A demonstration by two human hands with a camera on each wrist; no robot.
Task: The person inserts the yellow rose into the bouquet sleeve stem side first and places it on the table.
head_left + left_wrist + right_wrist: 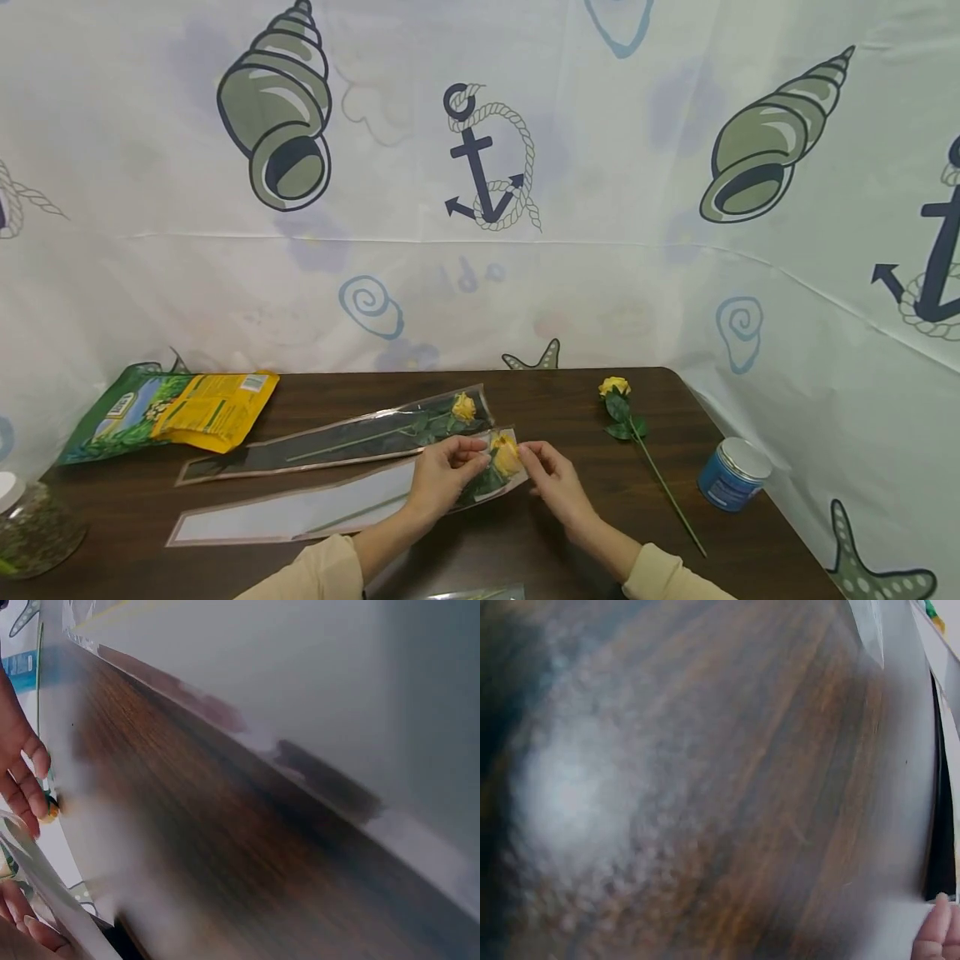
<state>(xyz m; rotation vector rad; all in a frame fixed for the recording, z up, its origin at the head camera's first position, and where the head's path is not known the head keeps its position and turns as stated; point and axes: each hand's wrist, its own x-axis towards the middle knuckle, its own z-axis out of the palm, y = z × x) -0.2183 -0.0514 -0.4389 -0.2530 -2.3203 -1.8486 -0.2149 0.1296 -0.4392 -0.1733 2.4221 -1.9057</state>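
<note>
A flower sleeve (247, 517) with a white back, clear front and pinkish border lies angled over the table, its right end raised. Inside it is a yellow rose (505, 457), its bloom near the sleeve's top end and its stem running left. My left hand (442, 479) pinches the sleeve's upper edge beside the bloom. At the top corner, right of the bloom, my right hand (561, 487) pinches the sleeve between thumb and fingers. In the right wrist view only the fingertips (936, 934) of that hand show, at the sleeve's edge.
Behind lies another sleeved yellow rose (464, 407). An unwrapped yellow rose (617, 407) and a blue can (733, 473) are at right. Green (112, 417) and yellow bags (217, 410) sit back left, a white-lidded jar (37, 529) front left. Another clear sleeve (480, 593) shows at the front edge.
</note>
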